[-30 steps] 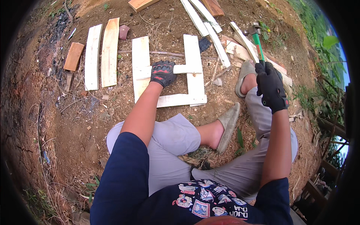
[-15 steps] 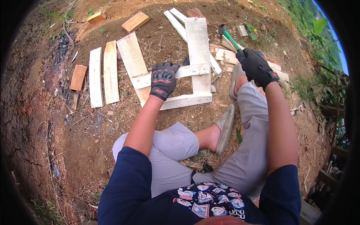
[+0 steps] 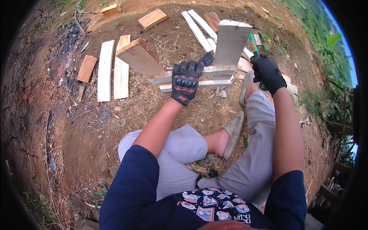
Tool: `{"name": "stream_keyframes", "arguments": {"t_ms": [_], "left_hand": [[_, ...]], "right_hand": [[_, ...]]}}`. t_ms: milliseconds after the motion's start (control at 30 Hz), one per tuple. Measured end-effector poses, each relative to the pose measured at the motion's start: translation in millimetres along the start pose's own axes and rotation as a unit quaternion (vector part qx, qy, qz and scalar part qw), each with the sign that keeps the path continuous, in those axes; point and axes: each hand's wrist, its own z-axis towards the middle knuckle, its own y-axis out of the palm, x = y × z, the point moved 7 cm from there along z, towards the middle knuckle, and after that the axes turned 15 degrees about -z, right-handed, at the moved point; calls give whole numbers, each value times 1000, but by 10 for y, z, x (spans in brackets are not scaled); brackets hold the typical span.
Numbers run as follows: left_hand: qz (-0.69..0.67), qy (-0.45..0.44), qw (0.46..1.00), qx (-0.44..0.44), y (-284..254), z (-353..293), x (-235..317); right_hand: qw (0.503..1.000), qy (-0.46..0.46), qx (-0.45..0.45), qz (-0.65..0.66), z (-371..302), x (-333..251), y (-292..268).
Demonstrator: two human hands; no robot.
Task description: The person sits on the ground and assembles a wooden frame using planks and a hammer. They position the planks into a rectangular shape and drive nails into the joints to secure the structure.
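A wooden frame of two wide boards joined by narrow slats stands tilted up in front of me, its right board and left board rising away from the slats. My left hand, in a black glove with red trim, is closed over the upper slat between the boards. A second slat runs just below it. My right hand, also gloved, grips a hammer by its green and black handle to the right of the frame. The right board hides the hammer's head.
Two pale planks and an orange-brown block lie left of the frame. More blocks and strips lie beyond it. Offcuts sit near my right foot. My sandalled feet are close by; plants edge the right side.
The wooden frame has been tipped up from lying nearly flat, so its boards now stand on the slatted end. My left hand has shifted right with it. The hammer stays in my right hand.
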Motion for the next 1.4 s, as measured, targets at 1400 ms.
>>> {"name": "stream_keyframes", "arguments": {"t_ms": [1400], "left_hand": [[-74, -10, 980, -184, 478, -47, 73]], "right_hand": [[999, 13, 29, 30, -54, 150, -351]]}}
